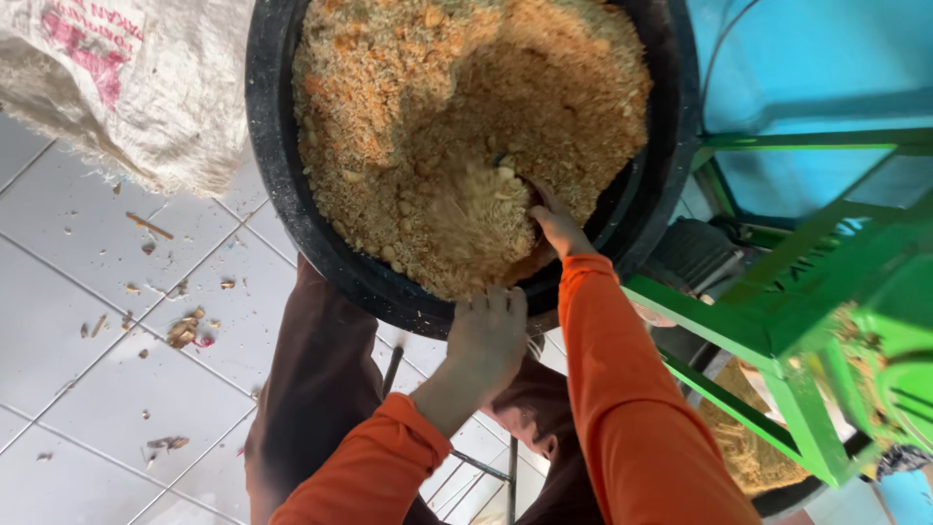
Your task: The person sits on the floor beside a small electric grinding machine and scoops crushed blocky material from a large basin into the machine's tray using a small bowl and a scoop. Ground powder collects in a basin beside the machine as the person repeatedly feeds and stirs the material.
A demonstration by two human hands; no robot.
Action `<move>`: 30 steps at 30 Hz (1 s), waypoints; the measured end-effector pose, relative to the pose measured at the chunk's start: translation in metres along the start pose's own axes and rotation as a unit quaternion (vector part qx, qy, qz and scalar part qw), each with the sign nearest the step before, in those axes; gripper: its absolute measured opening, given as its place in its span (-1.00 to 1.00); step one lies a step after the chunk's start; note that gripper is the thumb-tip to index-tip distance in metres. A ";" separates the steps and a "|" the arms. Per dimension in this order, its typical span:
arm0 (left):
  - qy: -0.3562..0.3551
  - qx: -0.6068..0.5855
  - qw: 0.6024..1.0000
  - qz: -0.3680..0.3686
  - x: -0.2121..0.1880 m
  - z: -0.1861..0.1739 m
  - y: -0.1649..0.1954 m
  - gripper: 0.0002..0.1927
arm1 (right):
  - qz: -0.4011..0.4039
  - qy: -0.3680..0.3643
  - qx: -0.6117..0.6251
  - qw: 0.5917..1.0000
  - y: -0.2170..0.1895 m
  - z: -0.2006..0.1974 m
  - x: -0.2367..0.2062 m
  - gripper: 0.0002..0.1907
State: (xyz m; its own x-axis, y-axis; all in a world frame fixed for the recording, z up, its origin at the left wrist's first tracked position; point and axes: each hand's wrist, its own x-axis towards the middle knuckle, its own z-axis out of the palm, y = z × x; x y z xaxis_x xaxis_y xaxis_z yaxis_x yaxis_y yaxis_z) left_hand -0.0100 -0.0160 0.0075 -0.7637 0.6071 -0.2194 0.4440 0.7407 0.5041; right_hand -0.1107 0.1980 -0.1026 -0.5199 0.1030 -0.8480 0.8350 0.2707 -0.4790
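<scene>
With the left hand [486, 335] gripping the black tub [277, 194] rim, the right hand [556, 226], fingers buried so its grip cannot be told, should rake the crumbly orange meal [457, 107] gently, keeping it inside.

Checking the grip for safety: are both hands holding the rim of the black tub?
No: only the left hand grips the black tub at its rim, while the right hand reaches into the orange-brown crumbly material inside.

Bright, even daylight, no harsh shadows or glare. Mostly sharp, but the feed [457, 126] blurs where it's moving, and the green frame [836, 292] goes soft at the edge.
</scene>
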 end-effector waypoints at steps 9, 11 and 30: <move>-0.148 -0.016 0.984 -0.100 0.007 -0.023 -0.011 -0.61 | -0.118 0.009 0.446 0.887 0.008 0.017 -0.069 -0.34; -0.059 -0.097 0.983 -0.146 0.011 -0.034 -0.015 -0.54 | -0.176 -0.046 0.526 0.831 0.005 0.028 -0.088 -0.34; 0.136 0.065 0.989 -0.003 0.016 -0.065 0.008 0.04 | -0.251 -0.030 0.526 0.812 0.022 0.057 -0.176 -0.22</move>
State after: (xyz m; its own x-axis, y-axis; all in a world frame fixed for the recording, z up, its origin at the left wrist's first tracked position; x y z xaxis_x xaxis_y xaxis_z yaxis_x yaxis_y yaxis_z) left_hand -0.0494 -0.0195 0.0624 -0.8569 0.5151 0.0194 0.4811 0.7858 0.3885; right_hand 0.0097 0.1311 0.0236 -0.8592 0.1768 -0.4801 0.2285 -0.7070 -0.6693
